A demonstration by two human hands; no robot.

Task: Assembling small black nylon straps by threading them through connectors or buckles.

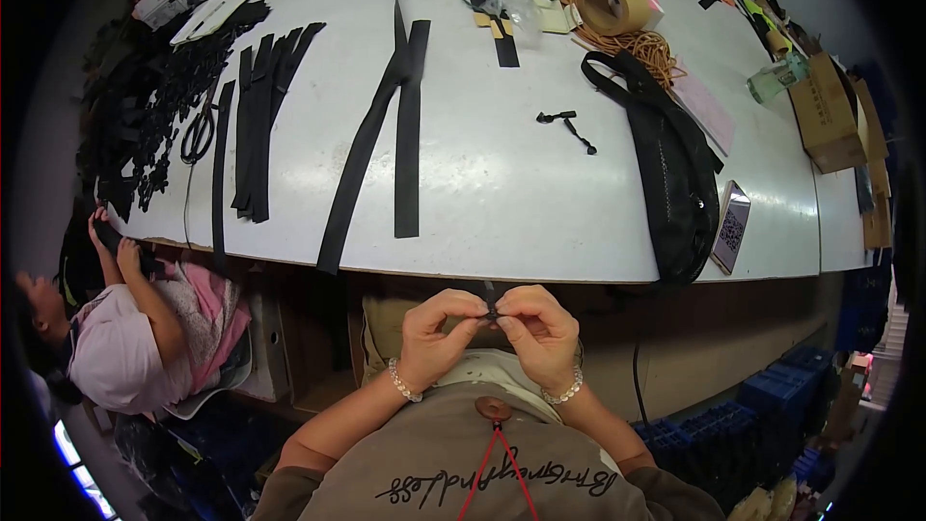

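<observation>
The left hand (436, 330) and right hand (542, 330) meet fingertip to fingertip, thumbs and forefingers pinched on a small black piece (493, 312), just off the middle of the near edge of the bench (511, 212). Its exact shape is hidden by the fingers. A black bag (666, 169) lies toward the near right corner, its lower end at the near edge, a phone (733, 229) just beside it. Black straps (409, 145) lie left of the middle, one reaching the near edge.

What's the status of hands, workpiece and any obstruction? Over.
Left hand, right hand: both pinching black piece. Held short of table. Nothing visibly blocking hands.
</observation>
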